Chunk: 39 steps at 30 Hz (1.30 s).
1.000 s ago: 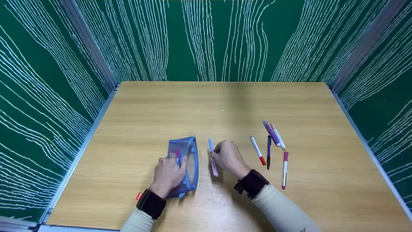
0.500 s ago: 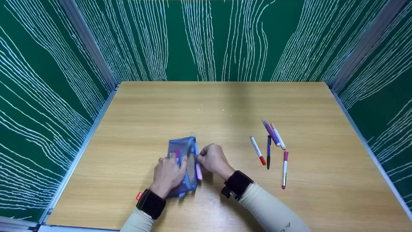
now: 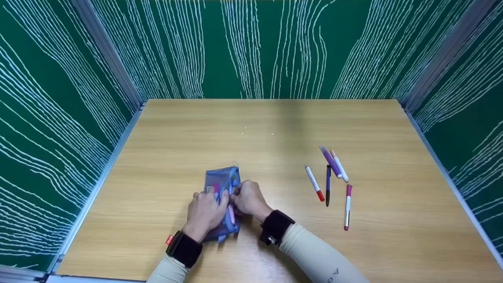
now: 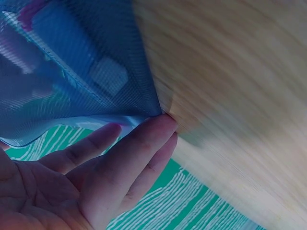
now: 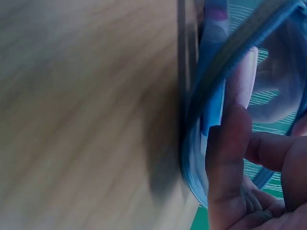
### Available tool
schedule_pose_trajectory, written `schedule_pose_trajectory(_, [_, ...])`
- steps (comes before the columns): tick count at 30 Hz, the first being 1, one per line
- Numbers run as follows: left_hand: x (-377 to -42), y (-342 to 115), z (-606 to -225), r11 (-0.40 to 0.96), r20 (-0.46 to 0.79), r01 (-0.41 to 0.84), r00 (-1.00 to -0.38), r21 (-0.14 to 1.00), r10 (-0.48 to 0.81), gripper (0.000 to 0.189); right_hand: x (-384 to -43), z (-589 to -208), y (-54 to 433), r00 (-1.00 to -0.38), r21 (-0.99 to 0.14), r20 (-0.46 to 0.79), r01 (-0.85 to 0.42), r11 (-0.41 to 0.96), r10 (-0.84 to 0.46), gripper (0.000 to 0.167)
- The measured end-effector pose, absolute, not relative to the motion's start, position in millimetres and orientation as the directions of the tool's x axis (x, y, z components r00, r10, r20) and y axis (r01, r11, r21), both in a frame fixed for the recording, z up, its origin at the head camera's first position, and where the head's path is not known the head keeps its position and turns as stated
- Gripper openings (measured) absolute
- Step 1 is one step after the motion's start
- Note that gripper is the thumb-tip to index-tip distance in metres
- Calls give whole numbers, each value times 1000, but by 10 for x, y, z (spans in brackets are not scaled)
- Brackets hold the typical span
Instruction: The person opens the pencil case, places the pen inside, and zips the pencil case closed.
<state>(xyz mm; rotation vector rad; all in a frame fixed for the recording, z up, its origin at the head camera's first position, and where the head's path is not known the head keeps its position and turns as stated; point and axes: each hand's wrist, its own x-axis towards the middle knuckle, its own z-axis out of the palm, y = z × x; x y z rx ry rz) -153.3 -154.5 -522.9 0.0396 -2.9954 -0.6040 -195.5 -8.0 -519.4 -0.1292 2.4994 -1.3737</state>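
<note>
A blue mesh pencil pouch (image 3: 219, 175) lies on the table with its zipped mouth open toward the right. My left hand (image 3: 207, 212) holds the pouch by the near rim of its mouth, thumb on the right side. In the left wrist view, fingers (image 4: 139, 153) touch the edge of the mesh. My right hand (image 3: 251, 199) pinches a pale pink marker (image 3: 231, 214) at the mouth. The right wrist view has this marker (image 5: 243, 79) partly inside the zip edge (image 5: 225, 57). Beside it inside lies a blue pen (image 5: 214, 103). More pens show dimly through the mesh.
To the right lie a red-capped marker (image 3: 314, 184), a dark blue pen (image 3: 328, 186), a purple marker (image 3: 331, 162), a peach-capped marker (image 3: 340, 166) and a magenta-capped marker (image 3: 348, 207). Green patterned panels (image 3: 271, 51) stand around the table.
My right hand has moved left, carrying the pink marker from the table beside the pouch into its mouth. The left hand stays in place on the pouch.
</note>
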Motion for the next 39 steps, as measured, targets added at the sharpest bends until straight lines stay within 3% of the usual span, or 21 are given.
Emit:
schedule_pose_trajectory(10, [-1532, -1556, -5228, 917, 86, 2, -996, 398, -36, 62, -1945, -5249, -162, -941, -719, -136, -121, 685, -309, 20])
schedule_pose_trajectory(32, [-1512, -1553, -5230, 920, 92, 6, -995, 392, -32, 65, -1912, -5182, -33, -938, -748, -60, -183, 637, -340, 15])
schedule_pose_trajectory(39, [-1516, -1559, -5216, 922, 70, -4, -997, 386, -33, 67, -1936, -5112, 115, -947, -747, -86, -144, 649, -309, 13])
